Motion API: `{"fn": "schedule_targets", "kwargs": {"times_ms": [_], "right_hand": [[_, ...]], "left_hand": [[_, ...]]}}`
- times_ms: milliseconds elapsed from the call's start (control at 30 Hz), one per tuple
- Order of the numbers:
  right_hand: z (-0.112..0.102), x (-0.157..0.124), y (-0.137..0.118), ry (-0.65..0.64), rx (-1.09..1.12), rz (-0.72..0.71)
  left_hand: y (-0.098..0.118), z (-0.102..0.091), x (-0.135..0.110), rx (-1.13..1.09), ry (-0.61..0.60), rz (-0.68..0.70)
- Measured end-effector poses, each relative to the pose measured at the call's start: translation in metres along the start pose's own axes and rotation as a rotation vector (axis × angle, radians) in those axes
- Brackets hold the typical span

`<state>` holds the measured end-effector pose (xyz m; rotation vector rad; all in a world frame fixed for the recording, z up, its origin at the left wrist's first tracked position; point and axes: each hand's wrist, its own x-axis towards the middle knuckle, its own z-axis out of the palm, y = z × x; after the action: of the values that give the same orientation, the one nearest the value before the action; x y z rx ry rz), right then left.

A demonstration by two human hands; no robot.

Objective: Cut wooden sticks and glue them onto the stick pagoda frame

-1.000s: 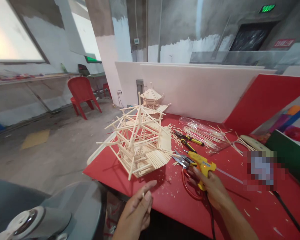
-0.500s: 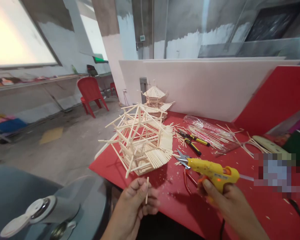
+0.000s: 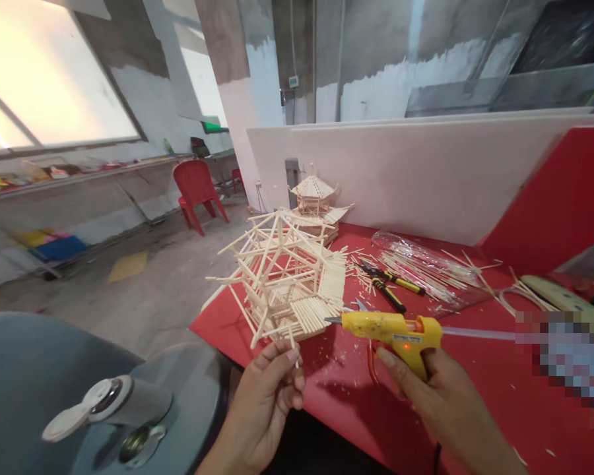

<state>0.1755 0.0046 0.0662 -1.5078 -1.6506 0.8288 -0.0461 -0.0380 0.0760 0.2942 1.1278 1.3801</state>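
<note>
Between thumb and fingers, my left hand (image 3: 272, 389) pinches a short wooden stick (image 3: 293, 343), held upright at the near edge of the red table (image 3: 346, 409). My right hand (image 3: 440, 389) grips a yellow hot glue gun (image 3: 391, 330) with a small orange light lit. Its metal nozzle points left, above the table and short of the stick. A clear glue stick (image 3: 475, 334) runs out of its back. Just beyond my left hand stands a pavilion frame of thin sticks (image 3: 277, 264), its roof partly bare and one lower panel covered in sticks.
Behind the frame stands a finished-looking stick pavilion (image 3: 314, 194). Yellow-black pliers (image 3: 389, 290), a bag of sticks (image 3: 426, 264) and scraps lie at the right. Red-handled cutters (image 3: 373, 363) are partly hidden under the glue gun. A white bottle (image 3: 133, 399) stands lower left.
The glue gun has moved left and its nozzle is nearer the stick. My left hand has lifted the stick slightly toward the frame. The view has shifted a little.
</note>
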Motion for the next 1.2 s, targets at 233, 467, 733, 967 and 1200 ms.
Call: {"fn": "schedule_targets", "kwargs": {"times_ms": [233,467,733,967,1200], "right_hand": [[0.001,0.008,-0.006,0.187,-0.182,-0.212],[0.019,0.023,-0.035,0.323,-0.507,-0.583],[0.041,0.027,-0.056,0.457,-0.786,-0.642],[0.05,0.026,-0.069,0.461,-0.98,-0.591],[0.055,0.025,-0.073,0.519,-1.049,-0.637]], "left_hand": [[-0.003,0.006,0.008,-0.016,0.033,0.02],[-0.004,0.004,0.017,-0.053,0.034,0.027],[-0.004,0.0,0.013,-0.054,0.02,-0.041],[0.004,-0.004,0.013,-0.058,-0.002,-0.08],[0.005,-0.006,0.014,-0.072,-0.029,-0.088]]}}
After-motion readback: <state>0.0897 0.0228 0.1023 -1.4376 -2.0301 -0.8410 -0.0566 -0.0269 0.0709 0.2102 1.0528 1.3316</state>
